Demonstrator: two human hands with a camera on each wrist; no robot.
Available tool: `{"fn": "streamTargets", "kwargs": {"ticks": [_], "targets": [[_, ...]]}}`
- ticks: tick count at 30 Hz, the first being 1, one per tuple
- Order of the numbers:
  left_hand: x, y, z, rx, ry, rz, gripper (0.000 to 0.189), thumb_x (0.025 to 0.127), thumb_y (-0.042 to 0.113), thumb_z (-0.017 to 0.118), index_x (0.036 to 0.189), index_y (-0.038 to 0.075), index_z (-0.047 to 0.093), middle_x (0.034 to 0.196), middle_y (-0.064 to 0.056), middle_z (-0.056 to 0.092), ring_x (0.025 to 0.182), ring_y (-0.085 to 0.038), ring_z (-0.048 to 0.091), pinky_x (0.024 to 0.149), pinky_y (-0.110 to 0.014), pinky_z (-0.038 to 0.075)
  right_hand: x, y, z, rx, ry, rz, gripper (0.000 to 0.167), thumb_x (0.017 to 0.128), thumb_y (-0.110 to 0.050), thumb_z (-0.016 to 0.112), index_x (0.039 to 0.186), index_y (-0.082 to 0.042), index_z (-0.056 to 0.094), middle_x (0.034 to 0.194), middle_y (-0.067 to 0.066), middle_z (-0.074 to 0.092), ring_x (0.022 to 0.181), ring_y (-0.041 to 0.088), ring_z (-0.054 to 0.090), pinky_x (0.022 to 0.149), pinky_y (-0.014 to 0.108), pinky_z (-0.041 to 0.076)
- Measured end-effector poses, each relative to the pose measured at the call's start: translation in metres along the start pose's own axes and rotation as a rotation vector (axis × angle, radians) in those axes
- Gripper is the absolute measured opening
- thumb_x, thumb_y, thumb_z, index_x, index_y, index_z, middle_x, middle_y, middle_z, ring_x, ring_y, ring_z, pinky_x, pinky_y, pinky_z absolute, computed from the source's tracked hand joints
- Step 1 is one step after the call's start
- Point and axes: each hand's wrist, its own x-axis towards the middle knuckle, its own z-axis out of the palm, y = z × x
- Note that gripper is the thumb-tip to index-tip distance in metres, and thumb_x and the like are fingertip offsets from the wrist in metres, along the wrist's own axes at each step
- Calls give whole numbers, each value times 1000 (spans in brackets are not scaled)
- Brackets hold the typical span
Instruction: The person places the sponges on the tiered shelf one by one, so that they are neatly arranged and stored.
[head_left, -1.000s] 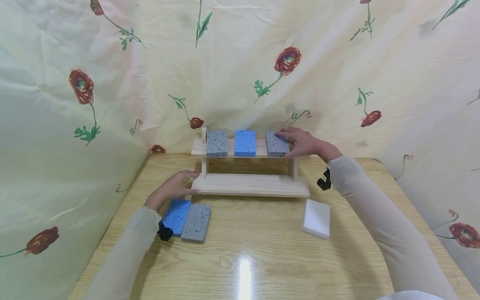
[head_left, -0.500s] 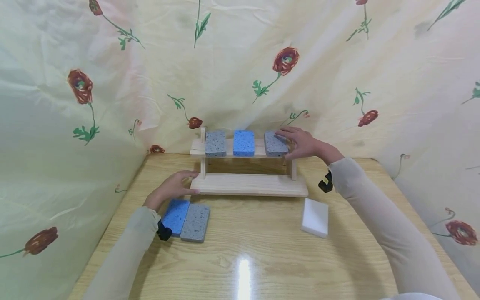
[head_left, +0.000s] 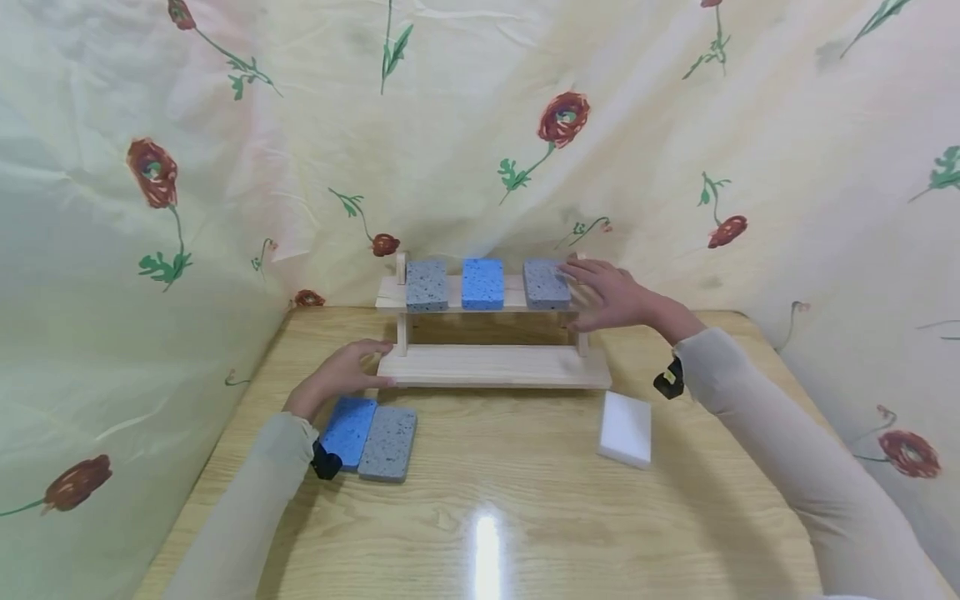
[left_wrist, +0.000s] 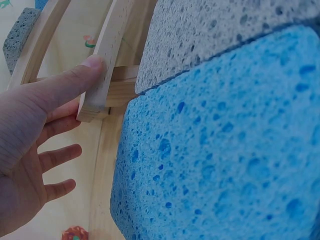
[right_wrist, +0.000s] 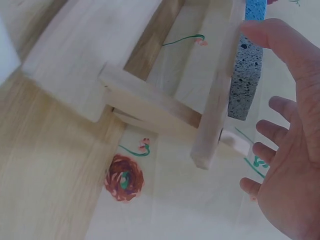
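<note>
A two-tier wooden shelf [head_left: 495, 367] stands at the back of the table. On its upper board lie a grey speckled sponge [head_left: 427, 286], a blue sponge [head_left: 482, 284] in the middle and another grey sponge [head_left: 547, 283] at the right. My left hand [head_left: 345, 372] grips the lower board's left end, with the thumb [left_wrist: 80, 80] on its front side. At the right end of the upper board, my right hand [head_left: 615, 296] is spread beside the grey sponge. In the right wrist view its fingers stand apart from that sponge, and its thumb [right_wrist: 272, 37] is near the upper board.
A blue sponge [head_left: 350, 429] and a grey sponge [head_left: 387, 446] lie side by side on the table below my left hand. At the front right of the shelf is a white sponge-like block [head_left: 625, 429]. Flowered cloth [head_left: 450, 167] hangs behind and at the sides.
My right hand has let go of the right grey sponge and shifted slightly right, away from it. The left hand stays on the shelf. The whole head view has drifted a little.
</note>
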Motion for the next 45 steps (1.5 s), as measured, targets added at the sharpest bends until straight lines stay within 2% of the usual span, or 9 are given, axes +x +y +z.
{"fn": "streamTargets", "kwargs": {"ticks": [7, 12, 17, 24, 39, 45], "targets": [[-1, -1, 0, 5, 5, 4, 75, 88, 37, 81, 149, 5, 52, 157, -18, 47, 148, -42, 37, 121, -62, 31, -21, 2, 6, 8, 31, -29, 107, 79, -46, 81, 162, -8, 25, 168, 22, 20, 152, 49, 20, 112, 76, 22], [-3, 2, -1, -5, 5, -15, 74, 88, 35, 82, 149, 7, 51, 157, -18, 46, 149, -42, 36, 122, -62, 29, -36, 4, 11, 11, 38, -16, 110, 77, -48, 83, 161, -7, 26, 168, 22, 21, 151, 49, 21, 112, 76, 21], [-3, 2, -1, -14, 10, -9, 74, 88, 33, 82, 149, 6, 51, 157, -19, 45, 149, -42, 36, 122, -61, 29, -54, 9, 15, 2, 29, -10, 108, 79, -51, 82, 162, -9, 25, 167, 24, 20, 151, 51, 21, 112, 77, 22], [-1, -1, 0, -26, 12, -8, 74, 87, 34, 82, 149, 7, 52, 157, -18, 46, 149, -41, 36, 122, -61, 29, -80, 13, 22, -2, 47, -30, 108, 77, -50, 84, 160, -10, 30, 167, 24, 23, 148, 53, 25, 107, 80, 25], [-1, -3, 0, -18, 13, 6, 74, 88, 35, 81, 149, 5, 51, 157, -20, 45, 149, -43, 35, 122, -61, 29, -126, 18, 41, -24, 0, 6, 106, 77, -57, 83, 158, -9, 34, 163, 27, 29, 145, 54, 30, 107, 79, 24], [1, -3, 2, -14, 9, 4, 74, 88, 35, 81, 149, 6, 51, 158, -19, 45, 149, -42, 35, 122, -61, 29, -142, 19, 53, 20, -26, 13, 108, 75, -58, 84, 157, -7, 36, 162, 27, 30, 145, 53, 29, 106, 79, 24]]}}
